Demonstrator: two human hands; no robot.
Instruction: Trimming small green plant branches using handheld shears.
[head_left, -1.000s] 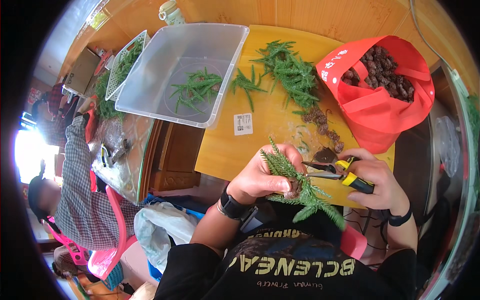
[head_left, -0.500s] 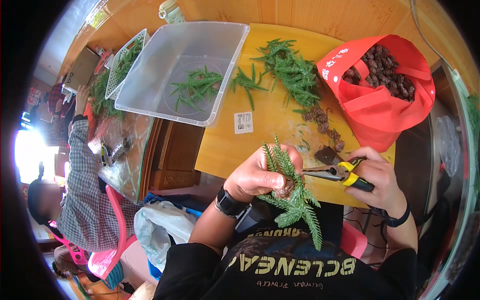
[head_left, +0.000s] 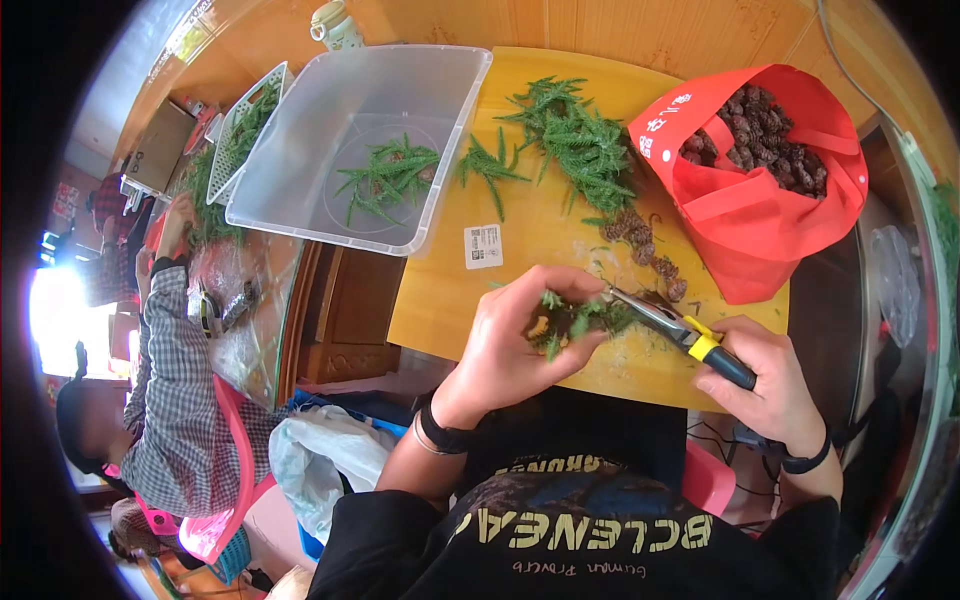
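My left hand (head_left: 515, 335) is closed around a green artificial pine sprig (head_left: 585, 322), whose needles stick out between thumb and fingers. The pine cone seen on it earlier is hidden now. My right hand (head_left: 765, 375) grips long-nose pliers (head_left: 665, 320) with yellow and black handles. Their jaws point up and left, and the tips are right by my left fingertips at the sprig's far side. Whether they pinch anything is too small to tell. Just beyond the pliers, several brown pine cones (head_left: 640, 240) lie on the yellow table (head_left: 440, 300).
A pile of green sprigs (head_left: 580, 140) lies at the back. A clear plastic bin (head_left: 290, 190) at the left holds finished-looking sprigs (head_left: 390, 175). A red bag (head_left: 740, 240) full of pine cones (head_left: 770, 140) stands at the right. Another person (head_left: 205, 380) sits at the left-hand table.
My left hand has turned the sprig, so its branches no longer hang toward me. The pliers now tilt up-left, their handles closer together.
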